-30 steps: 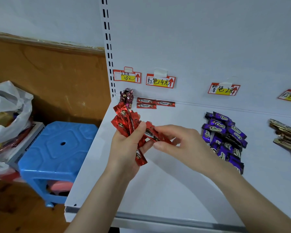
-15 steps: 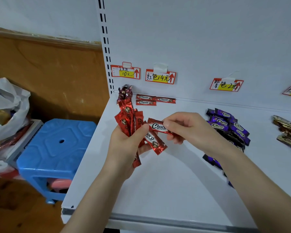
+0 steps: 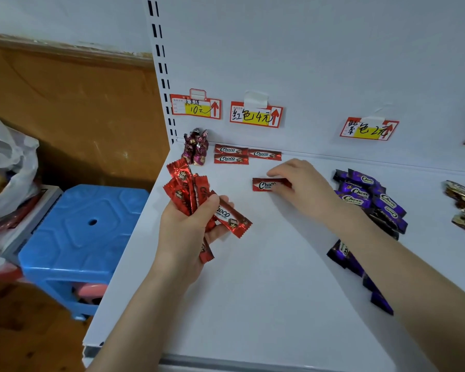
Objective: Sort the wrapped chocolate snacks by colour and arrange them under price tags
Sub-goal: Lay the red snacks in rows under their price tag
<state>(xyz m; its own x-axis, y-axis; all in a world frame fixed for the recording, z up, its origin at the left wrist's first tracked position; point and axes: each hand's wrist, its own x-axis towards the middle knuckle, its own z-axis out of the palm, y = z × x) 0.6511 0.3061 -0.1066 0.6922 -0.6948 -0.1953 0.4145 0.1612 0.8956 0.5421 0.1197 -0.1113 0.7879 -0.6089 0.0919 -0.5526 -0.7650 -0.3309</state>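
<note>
Left hand [image 3: 188, 224] clutches fanned bunch of red snacks [image 3: 191, 194] above white shelf [image 3: 266, 291]; right hand [image 3: 304, 189] pinches single red snack [image 3: 266, 184], just near of three red snacks [image 3: 246, 154] lying far-left under red price tag [image 3: 256, 115]; purple pile [image 3: 371, 200] right

left hand [image 3: 191, 232]: grip curled round red bars [image 3: 183, 191]; right hand [image 3: 304, 189]: outstretched, seemingly pinching single bar [image 3: 265, 184]

Blue stool [image 3: 83, 232] (plastic), brown wall [image 3: 65, 116]

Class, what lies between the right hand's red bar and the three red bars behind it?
Head view: bare shelf separates that bar from the three red bars.
</note>
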